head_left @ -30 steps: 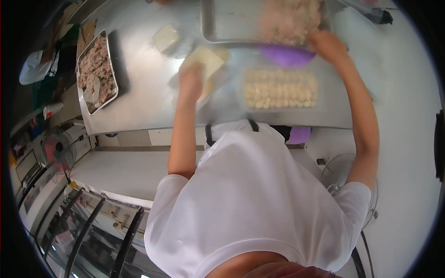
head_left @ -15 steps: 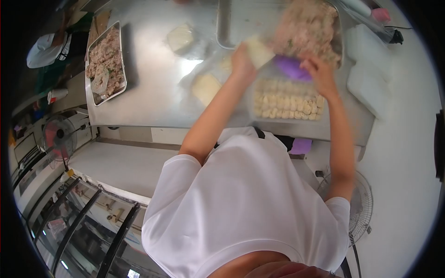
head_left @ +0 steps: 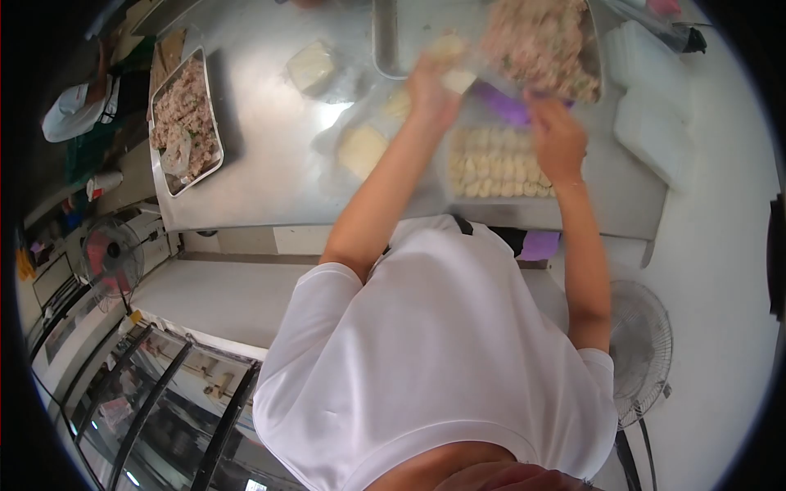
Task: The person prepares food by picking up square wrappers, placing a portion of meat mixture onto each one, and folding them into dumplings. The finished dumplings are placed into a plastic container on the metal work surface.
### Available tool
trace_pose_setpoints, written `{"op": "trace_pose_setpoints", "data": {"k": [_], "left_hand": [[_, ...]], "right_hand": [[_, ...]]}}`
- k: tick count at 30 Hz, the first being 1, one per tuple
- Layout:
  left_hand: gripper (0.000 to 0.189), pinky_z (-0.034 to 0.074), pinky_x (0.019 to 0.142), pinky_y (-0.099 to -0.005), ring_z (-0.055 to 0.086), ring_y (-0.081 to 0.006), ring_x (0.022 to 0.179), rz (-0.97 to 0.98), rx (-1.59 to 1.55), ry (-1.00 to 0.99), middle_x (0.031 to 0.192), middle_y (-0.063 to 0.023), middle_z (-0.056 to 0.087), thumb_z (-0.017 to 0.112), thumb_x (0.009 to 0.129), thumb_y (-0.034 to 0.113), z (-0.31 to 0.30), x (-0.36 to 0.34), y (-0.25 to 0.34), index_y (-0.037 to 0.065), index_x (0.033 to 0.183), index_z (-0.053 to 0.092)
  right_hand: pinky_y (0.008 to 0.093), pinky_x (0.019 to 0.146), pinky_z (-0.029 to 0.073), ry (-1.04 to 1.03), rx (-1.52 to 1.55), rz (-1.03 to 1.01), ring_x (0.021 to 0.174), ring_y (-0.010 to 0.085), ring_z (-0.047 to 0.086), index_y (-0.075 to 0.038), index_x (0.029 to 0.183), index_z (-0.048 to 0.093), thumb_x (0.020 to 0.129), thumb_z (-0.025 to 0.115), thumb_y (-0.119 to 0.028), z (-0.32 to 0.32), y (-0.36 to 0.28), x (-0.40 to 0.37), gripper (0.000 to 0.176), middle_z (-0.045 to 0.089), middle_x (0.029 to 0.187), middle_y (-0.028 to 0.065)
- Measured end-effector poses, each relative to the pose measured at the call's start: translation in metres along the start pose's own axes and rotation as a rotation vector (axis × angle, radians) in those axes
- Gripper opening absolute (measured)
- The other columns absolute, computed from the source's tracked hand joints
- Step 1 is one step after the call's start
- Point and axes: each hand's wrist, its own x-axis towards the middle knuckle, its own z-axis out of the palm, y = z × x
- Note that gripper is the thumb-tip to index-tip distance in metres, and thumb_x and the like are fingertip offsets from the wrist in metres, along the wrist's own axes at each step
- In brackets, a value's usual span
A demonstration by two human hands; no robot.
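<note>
My left hand [head_left: 434,96] is closed around pale square dough wrappers [head_left: 459,80], above the middle of the metal table; motion blurs the fingertips. My right hand [head_left: 559,139] is closed beside a purple object [head_left: 503,105], its fingers pinched together; whatever they hold is hidden. Just below it stands a clear tray of small pale dumplings [head_left: 493,168], in rows, partly covered by that hand. Beyond both hands lies a large tray of pink minced filling [head_left: 536,49]. More wrappers [head_left: 363,150] rest on plastic left of my left forearm.
Another metal tray of minced filling [head_left: 185,114] stands at the table's left end. A wrapped wrapper stack [head_left: 311,67] lies toward the back. White plastic containers [head_left: 651,106] are stacked at the right edge. Fans [head_left: 641,352] stand below on both sides. A person in white [head_left: 70,114] is at far left.
My right hand has drawn slightly toward me and left, its fingers now closed tighter. My left hand still holds the wrappers, which have tilted. The view has shifted a little.
</note>
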Motion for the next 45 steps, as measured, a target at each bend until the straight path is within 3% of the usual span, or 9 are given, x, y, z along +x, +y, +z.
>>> {"op": "trace_pose_setpoints", "data": {"k": [9, 11, 14, 20, 27, 30, 32, 35, 45], "left_hand": [[0.047, 0.045, 0.101, -0.0464, 0.054, -0.0323, 0.115, 0.033, -0.161, 0.007, 0.128, -0.0189, 0.051, 0.021, 0.105, 0.032, -0.015, 0.007, -0.008, -0.004, 0.13, 0.04], [0.043, 0.048, 0.097, -0.0441, 0.058, -0.0295, 0.108, 0.143, 0.144, 0.045, 0.121, -0.0175, 0.054, 0.028, 0.105, 0.031, -0.018, 0.01, -0.011, -0.005, 0.125, 0.043], [0.041, 0.05, 0.094, -0.0421, 0.06, -0.0277, 0.105, 0.131, 0.308, 0.101, 0.117, -0.0157, 0.055, 0.033, 0.104, 0.031, -0.011, 0.007, -0.008, -0.005, 0.12, 0.045], [0.044, 0.047, 0.096, -0.0449, 0.055, -0.0289, 0.11, -0.074, 0.223, 0.054, 0.12, -0.0178, 0.052, 0.031, 0.105, 0.034, 0.005, -0.006, -0.012, -0.005, 0.12, 0.045], [0.053, 0.037, 0.106, -0.0478, 0.048, -0.0321, 0.12, -0.138, -0.018, -0.165, 0.128, -0.0185, 0.049, 0.032, 0.103, 0.043, 0.022, -0.036, 0.021, -0.001, 0.131, 0.04], [0.058, 0.037, 0.105, -0.0414, 0.048, -0.0302, 0.121, -0.05, 0.416, -0.497, 0.134, -0.0156, 0.047, 0.053, 0.094, 0.043, 0.005, -0.04, 0.046, 0.003, 0.134, 0.041], [0.058, 0.044, 0.094, -0.0338, 0.058, -0.0243, 0.108, 0.411, 1.204, -0.774, 0.119, -0.0127, 0.059, 0.074, 0.079, 0.032, -0.009, -0.024, 0.057, 0.003, 0.123, 0.052], [0.043, 0.049, 0.078, -0.0316, 0.065, -0.021, 0.086, 0.438, 1.235, -0.902, 0.091, -0.0073, 0.066, 0.08, 0.072, 0.015, 0.011, -0.023, 0.066, 0.002, 0.108, 0.061], [0.03, 0.05, 0.07, -0.0382, 0.063, -0.0192, 0.072, 0.656, 1.771, -0.652, 0.077, -0.0094, 0.064, 0.076, 0.078, 0.023, 0.02, -0.043, 0.046, 0.004, 0.098, 0.065]], "right_hand": [[0.0348, 0.065, 0.051, 0.119, -0.371, 0.219, 0.079, 0.0267, 0.065, -0.018, 0.102, 0.073, 0.085, 0.062, -0.013, -0.01, 0.041, -0.009, 0.021, 0.067, 0.088, 0.0016], [0.0349, 0.068, 0.051, -0.277, -0.569, 0.377, 0.082, 0.0269, 0.066, -0.017, 0.103, 0.073, 0.086, 0.061, -0.013, -0.036, 0.061, -0.011, 0.021, 0.068, 0.092, 0.0037], [0.0338, 0.07, 0.051, -0.363, -0.548, 0.509, 0.083, 0.027, 0.066, -0.015, 0.105, 0.072, 0.087, 0.06, -0.012, -0.075, 0.048, 0.002, 0.022, 0.069, 0.095, 0.007], [0.0312, 0.066, 0.049, -0.158, 0.111, 0.226, 0.075, 0.0249, 0.063, -0.012, 0.106, 0.072, 0.087, 0.064, -0.012, -0.047, -0.023, 0.01, 0.021, 0.067, 0.089, 0.007], [0.0259, 0.06, 0.044, -0.212, -0.061, 0.096, 0.066, 0.0136, 0.057, -0.011, 0.11, 0.071, 0.087, 0.064, -0.009, -0.028, -0.029, -0.003, 0.024, 0.063, 0.081, 0.0059], [0.0228, 0.057, 0.041, -0.153, 0.251, 0.215, 0.064, 0.0102, 0.051, -0.007, 0.111, 0.07, 0.086, 0.065, -0.005, -0.042, -0.029, 0.002, 0.025, 0.061, 0.079, 0.004], [0.0213, 0.056, 0.04, -0.158, 0.398, 0.162, 0.063, 0.0084, 0.05, -0.005, 0.111, 0.07, 0.086, 0.064, -0.002, -0.046, -0.032, -0.001, 0.025, 0.06, 0.08, 0.0032], [0.0219, 0.055, 0.04, -0.222, 0.37, 0.111, 0.062, 0.0077, 0.05, -0.007, 0.111, 0.07, 0.087, 0.064, -0.002, -0.042, -0.037, -0.004, 0.026, 0.061, 0.082, 0.0027], [0.0296, 0.059, 0.047, -0.257, -0.343, -0.203, 0.066, 0.0209, 0.058, -0.012, 0.106, 0.07, 0.082, 0.066, -0.005, -0.083, -0.055, 0.017, 0.025, 0.061, 0.081, 0.0008]]}}
